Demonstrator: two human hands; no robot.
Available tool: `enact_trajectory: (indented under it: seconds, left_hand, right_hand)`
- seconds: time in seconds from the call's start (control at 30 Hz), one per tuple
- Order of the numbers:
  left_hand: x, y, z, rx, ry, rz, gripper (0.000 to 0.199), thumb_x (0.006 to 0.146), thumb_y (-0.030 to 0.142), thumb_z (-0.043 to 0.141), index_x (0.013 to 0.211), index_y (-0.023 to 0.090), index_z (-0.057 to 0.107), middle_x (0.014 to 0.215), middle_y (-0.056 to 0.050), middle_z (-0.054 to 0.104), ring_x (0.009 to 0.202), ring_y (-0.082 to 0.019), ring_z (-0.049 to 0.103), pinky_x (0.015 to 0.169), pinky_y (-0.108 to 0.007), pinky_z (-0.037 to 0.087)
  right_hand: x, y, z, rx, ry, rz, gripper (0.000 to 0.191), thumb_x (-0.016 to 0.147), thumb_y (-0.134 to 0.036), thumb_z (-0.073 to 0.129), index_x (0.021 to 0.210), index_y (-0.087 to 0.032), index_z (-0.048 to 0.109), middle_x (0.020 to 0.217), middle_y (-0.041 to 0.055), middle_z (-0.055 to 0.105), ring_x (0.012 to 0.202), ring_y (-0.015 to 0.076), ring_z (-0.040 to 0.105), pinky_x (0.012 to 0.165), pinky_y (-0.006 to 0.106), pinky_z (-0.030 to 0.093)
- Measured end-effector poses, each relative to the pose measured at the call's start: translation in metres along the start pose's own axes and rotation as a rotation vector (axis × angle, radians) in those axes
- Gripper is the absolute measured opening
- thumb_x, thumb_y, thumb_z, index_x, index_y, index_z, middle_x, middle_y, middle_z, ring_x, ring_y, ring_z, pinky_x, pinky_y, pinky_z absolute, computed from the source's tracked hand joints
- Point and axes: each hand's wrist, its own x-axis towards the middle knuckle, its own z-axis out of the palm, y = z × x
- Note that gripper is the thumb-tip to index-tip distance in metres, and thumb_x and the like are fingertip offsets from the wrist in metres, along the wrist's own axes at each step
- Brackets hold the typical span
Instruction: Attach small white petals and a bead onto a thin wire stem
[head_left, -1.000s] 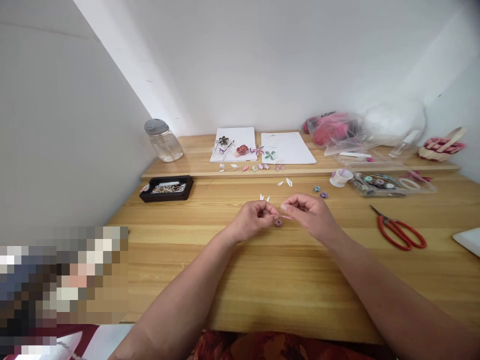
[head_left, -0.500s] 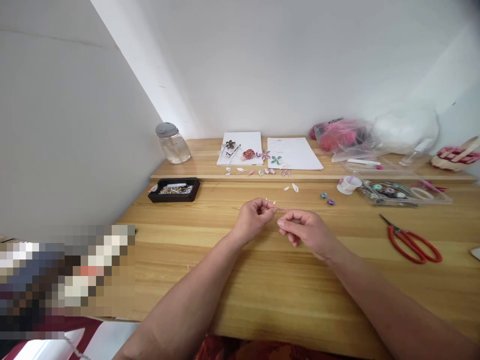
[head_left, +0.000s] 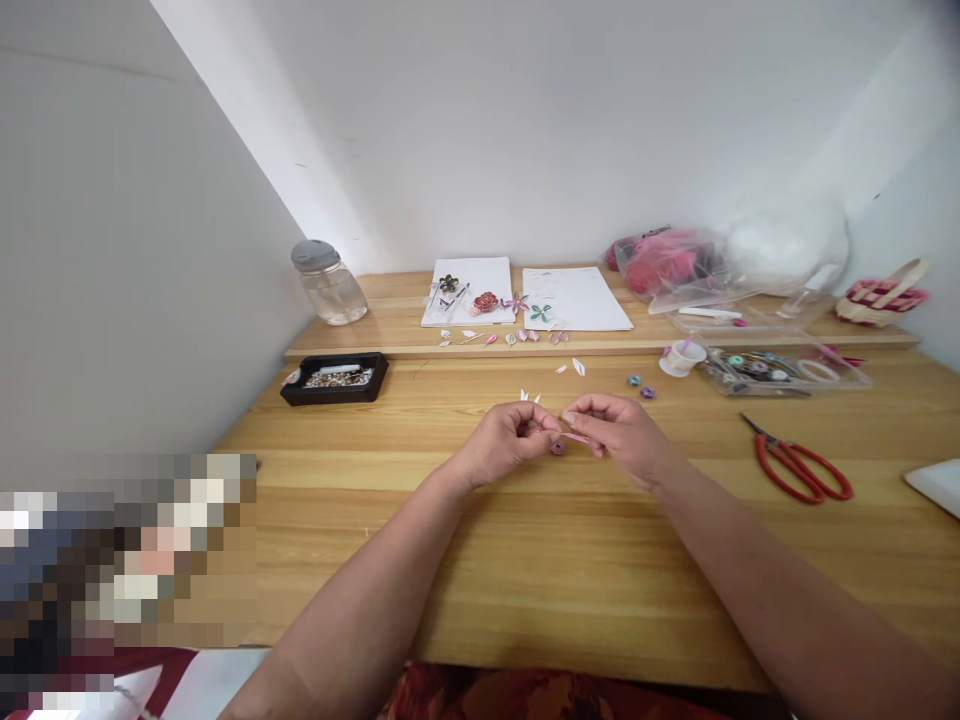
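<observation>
On the tabletop (head_left: 585,580), a black tray (head_left: 365,388) sits at left; the left hand (head_left: 510,442) has a narrow grip, pinching a pink strip (head_left: 577,438) that extends toward the right hand (head_left: 622,440), whose grip I cannot tell for certain; red-handled scissors (head_left: 792,458) lie farther right

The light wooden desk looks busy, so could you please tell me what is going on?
A person's bare left hand pinches a thin pink strip above the light wooden desk. The right hand is close beside it; whether its fingertips hold anything is too small to tell. A small round purple piece shows by the left hand. Red-handled metal scissors lie untouched to the right.
</observation>
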Motion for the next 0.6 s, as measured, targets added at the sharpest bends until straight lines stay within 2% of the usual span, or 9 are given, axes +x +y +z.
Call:
enact_trajectory:
  seconds: [0.1, 0.2, 0.33, 0.47, 0.6]
  left_hand:
    - [0.002, -0.001, -0.002, -0.046, 0.018, 0.053, 0.028, 0.079, 0.041, 0.071, 0.082, 0.014, 0.064, 0.077, -0.004, 0.066, 0.067, -0.01, 0.053, 0.065, -0.023, 0.04]
    - [0.006, -0.005, -0.004, -0.06, 0.129, 0.088, 0.029, 0.079, 0.041, 0.071, 0.082, 0.013, 0.063, 0.075, -0.001, 0.062, 0.066, -0.008, 0.049, 0.065, -0.022, 0.039]
    - [0.011, -0.013, -0.004, 0.003, 0.291, 0.086, 0.028, 0.078, 0.039, 0.069, 0.08, 0.012, 0.062, 0.063, 0.004, 0.051, 0.057, -0.006, 0.037, 0.055, -0.02, 0.031]
    - [0.012, -0.019, -0.004, 0.136, 0.345, 0.087, 0.019, 0.077, 0.031, 0.066, 0.08, 0.013, 0.063, 0.06, 0.006, 0.046, 0.055, -0.006, 0.035, 0.053, -0.02, 0.028]
    - [0.008, -0.019, -0.002, 0.23, 0.215, 0.086, 0.012, 0.077, 0.026, 0.063, 0.079, 0.014, 0.065, 0.065, 0.004, 0.054, 0.057, -0.007, 0.039, 0.054, -0.02, 0.03]
  right_hand:
    - [0.0, 0.003, 0.003, 0.137, -0.035, 0.117, 0.033, 0.07, -0.047, 0.078, 0.076, -0.017, 0.065, 0.061, -0.0018, 0.06, 0.047, 0.0068, 0.04, 0.044, 0.022, 0.029]
    - [-0.002, 0.005, 0.008, 0.186, -0.087, 0.179, 0.033, 0.069, -0.045, 0.079, 0.077, -0.017, 0.063, 0.064, -0.0006, 0.063, 0.047, 0.0064, 0.043, 0.044, 0.021, 0.03]
    - [-0.008, 0.004, 0.016, 0.13, -0.131, 0.193, 0.031, 0.071, -0.044, 0.077, 0.074, -0.018, 0.061, 0.067, 0.0003, 0.065, 0.048, 0.0079, 0.048, 0.044, 0.022, 0.035]
    - [-0.013, -0.003, 0.019, -0.069, -0.094, 0.081, 0.026, 0.076, -0.042, 0.071, 0.072, -0.018, 0.062, 0.065, 0.0001, 0.063, 0.048, 0.0089, 0.047, 0.045, 0.024, 0.035]
    - [-0.012, -0.008, 0.012, -0.17, -0.038, -0.131, 0.021, 0.08, -0.038, 0.068, 0.074, -0.018, 0.065, 0.068, 0.002, 0.066, 0.06, 0.0125, 0.054, 0.057, 0.026, 0.04]
